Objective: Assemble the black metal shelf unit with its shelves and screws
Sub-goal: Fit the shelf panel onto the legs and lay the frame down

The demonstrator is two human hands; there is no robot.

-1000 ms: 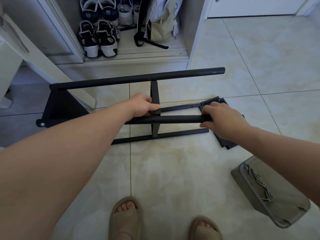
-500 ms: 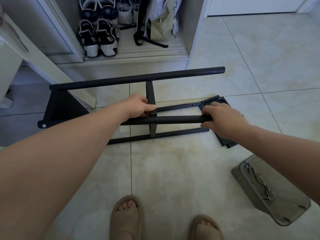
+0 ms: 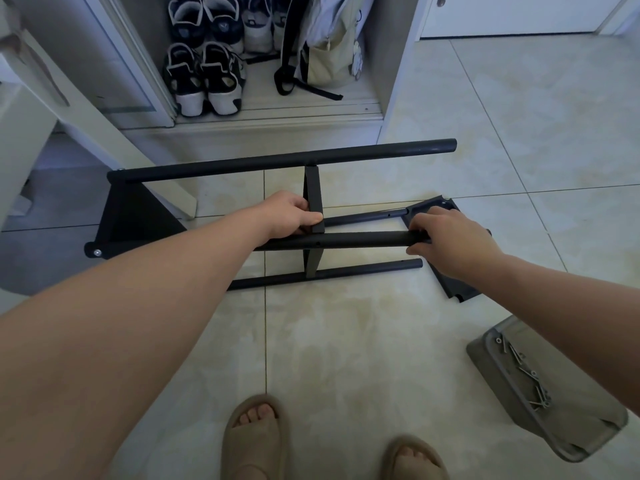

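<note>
left hand [image 3: 292, 216]: curled round the middle shelf [image 3: 312, 216], thumb flat on its near face, fingertips tucked behind it
right hand [image 3: 450, 239]: gripping the free end of the upper tube [image 3: 363, 240], fingers wrapped over it, tube tip buried in the palm
shelf unit [image 3: 277, 216]: black, half built, lying on its side on the tiled floor [image 3: 346, 341], in front of the open closet [image 3: 270, 109]
tubes: far tube [image 3: 284, 161] raised at the back, near tube [image 3: 329, 273] on the floor, a thinner-looking one [image 3: 363, 218] running behind the upper tube
end shelf [image 3: 135, 220]: fixed at the left end, one screw head [image 3: 97, 252] showing at its corner
loose shelf [image 3: 446, 271]: flat on the floor at the right end, mostly covered by the right hand and wrist
tray [image 3: 519, 393]: grey, lower right, tilted, holds a scatter of screws [image 3: 526, 372]; count hard to tell, right part cut by the forearm
closet contents: sneakers [image 3: 204, 81] in pairs, beige bag [image 3: 329, 53] with black straps; top rows cut off by the frame edge
feet: two tan slides [image 3: 256, 438] at the bottom edge, right one cropped
left edge: white furniture [image 3: 31, 109], only partly in frame, cannot tell what
</note>
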